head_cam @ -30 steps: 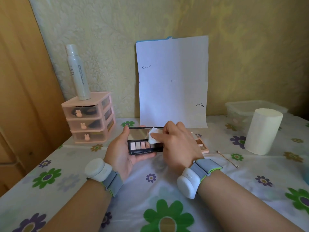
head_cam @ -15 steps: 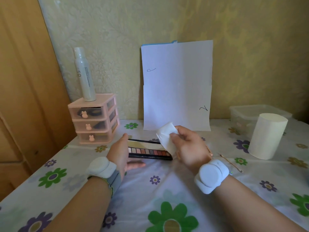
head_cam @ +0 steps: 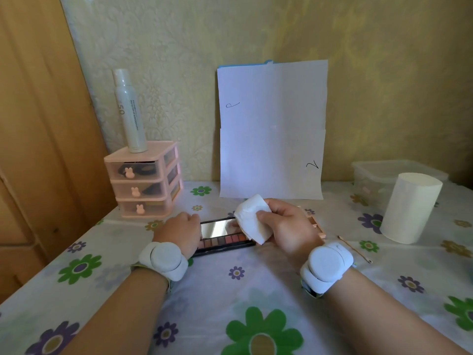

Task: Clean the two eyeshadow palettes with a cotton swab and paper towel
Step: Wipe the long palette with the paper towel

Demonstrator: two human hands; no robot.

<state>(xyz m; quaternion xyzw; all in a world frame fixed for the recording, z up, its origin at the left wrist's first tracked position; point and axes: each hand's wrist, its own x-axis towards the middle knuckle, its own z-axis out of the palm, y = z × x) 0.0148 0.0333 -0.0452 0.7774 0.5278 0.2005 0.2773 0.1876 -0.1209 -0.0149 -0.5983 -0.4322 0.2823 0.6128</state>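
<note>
A black eyeshadow palette (head_cam: 222, 235) lies open on the flowered tablecloth, its mirror up and a row of pink and brown shades in front. My left hand (head_cam: 183, 230) rests on its left end, holding it down. My right hand (head_cam: 286, 228) is pinched on a folded white paper towel (head_cam: 252, 220), held just above the palette's right end. A second, pink palette (head_cam: 316, 226) peeks out behind my right hand, mostly hidden. A cotton swab (head_cam: 354, 249) lies on the cloth to the right.
A pink three-drawer organiser (head_cam: 146, 180) with a white spray bottle (head_cam: 129, 111) on top stands at the back left. White paper (head_cam: 272, 129) leans on the wall. A paper towel roll (head_cam: 409, 207) and a clear plastic box (head_cam: 378, 172) stand at the right.
The black palette went from being held up in my left hand to lying on the table. My right hand lifted the paper towel off it and turned it over.
</note>
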